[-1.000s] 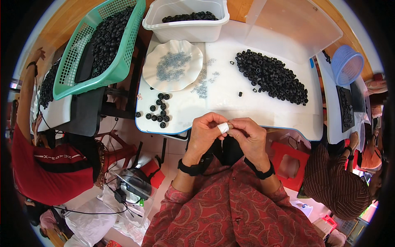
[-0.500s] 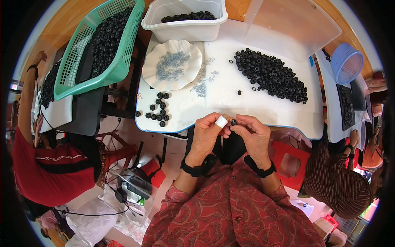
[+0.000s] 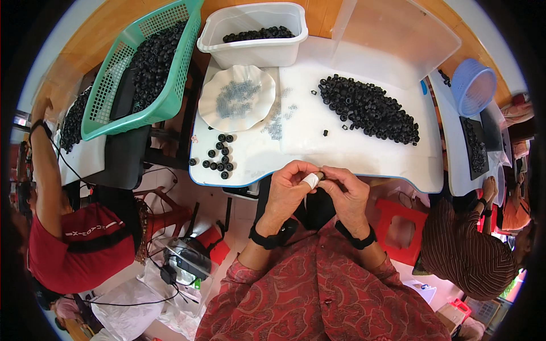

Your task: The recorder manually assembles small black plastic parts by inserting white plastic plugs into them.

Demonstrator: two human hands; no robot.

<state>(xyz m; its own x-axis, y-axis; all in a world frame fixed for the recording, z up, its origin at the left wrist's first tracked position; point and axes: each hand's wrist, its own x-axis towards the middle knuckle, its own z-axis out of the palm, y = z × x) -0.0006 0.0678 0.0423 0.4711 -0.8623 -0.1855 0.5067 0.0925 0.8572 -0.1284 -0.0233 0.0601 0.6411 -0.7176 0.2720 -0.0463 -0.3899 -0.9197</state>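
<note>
The left hand [image 3: 289, 190] and right hand [image 3: 347, 196] hide most of a small dark thing [image 3: 321, 175] between their fingertips [image 3: 334, 173]. Up and left of the fingertips, the clear bits [image 3: 236, 98] on the plate [image 3: 213, 116] are too tiny to make out. Below the fingertips, the bottom edge cuts off the red shirt [image 3: 307, 290].

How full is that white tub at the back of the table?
Partly full: the white tub holds black pieces, with its bare inner wall showing above them.

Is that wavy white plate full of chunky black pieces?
No, the wavy white plate holds tiny greyish pieces, while the big heap of chunky black pieces lies to its right.
</note>
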